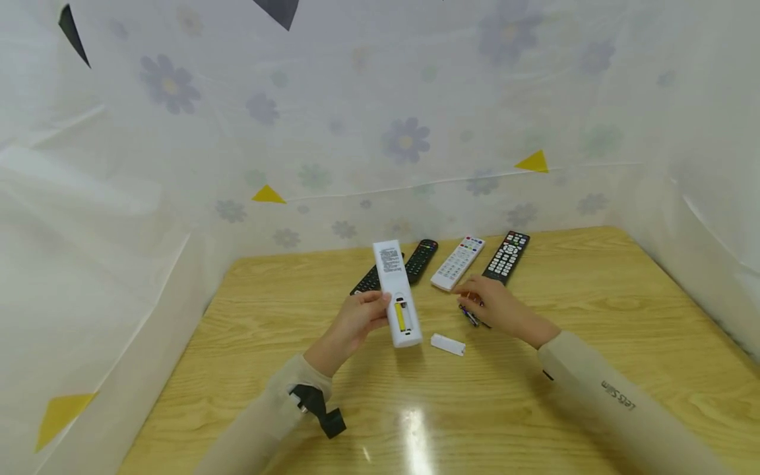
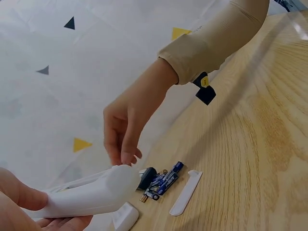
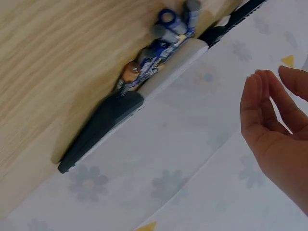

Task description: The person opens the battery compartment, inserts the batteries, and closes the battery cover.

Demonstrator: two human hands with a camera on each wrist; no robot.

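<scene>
My left hand grips a white remote control by its side, above the table. The remote's back faces up with the battery compartment uncovered. A yellow battery lies in its left slot; no battery shows in the right one. Bent at the fingers, my right hand hovers over a small pile of blue and dark batteries. In the right wrist view its thumb stands apart from the fingertips, and nothing shows between them. On the table between the hands lies the white battery cover.
Behind the hands lie two dark remotes at the left, a white remote and a black remote. The wooden table ends at a flowered sheet hanging along the back and sides.
</scene>
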